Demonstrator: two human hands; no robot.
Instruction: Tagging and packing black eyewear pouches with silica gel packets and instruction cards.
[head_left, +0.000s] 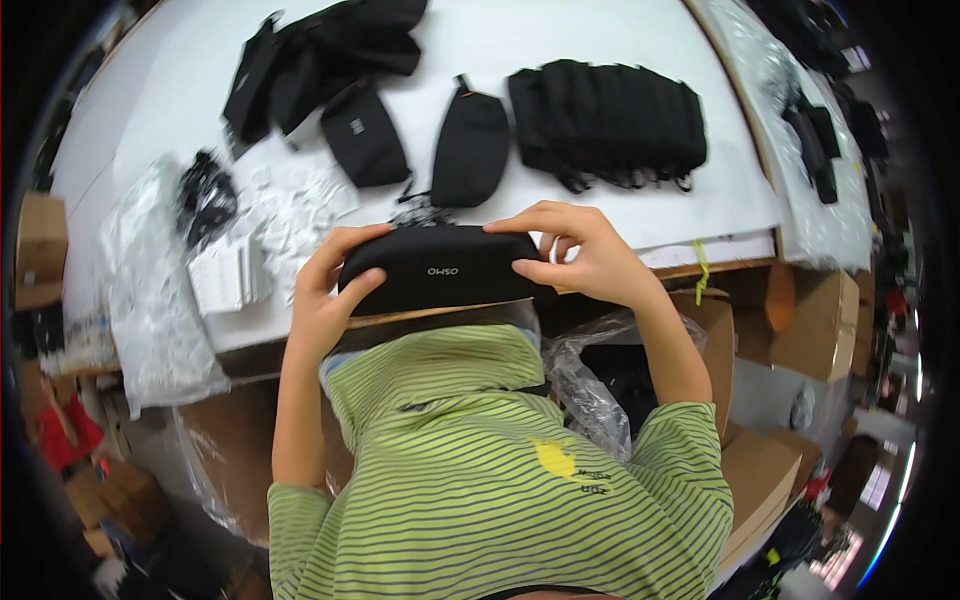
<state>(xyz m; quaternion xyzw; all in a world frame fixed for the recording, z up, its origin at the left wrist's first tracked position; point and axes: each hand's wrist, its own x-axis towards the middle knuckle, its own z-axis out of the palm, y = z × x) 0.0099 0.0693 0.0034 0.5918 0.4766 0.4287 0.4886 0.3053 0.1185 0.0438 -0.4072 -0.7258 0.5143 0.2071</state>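
A long black fabric pouch (440, 290) with small pale lettering is held level at the table's near edge, close to my body. My left hand (335, 280) grips its left end, thumb on the near face and fingers over the top. At the other end my right hand (575, 250) pinches it the same way; a ring shows on one finger. Just beyond lie two flat black pouches, one with a small label (365, 135) and one with a pull loop (470, 148). Small black-and-white pieces (418, 212) are heaped right behind the held pouch.
A row of stacked black pouches (610, 120) lies at the back right, a loose black pile (320, 60) at the back left. White cards (228, 272), scattered white tags (290, 205) and a clear plastic bag (160, 290) are on the left. Cardboard boxes (815, 325) stand below the table's right side.
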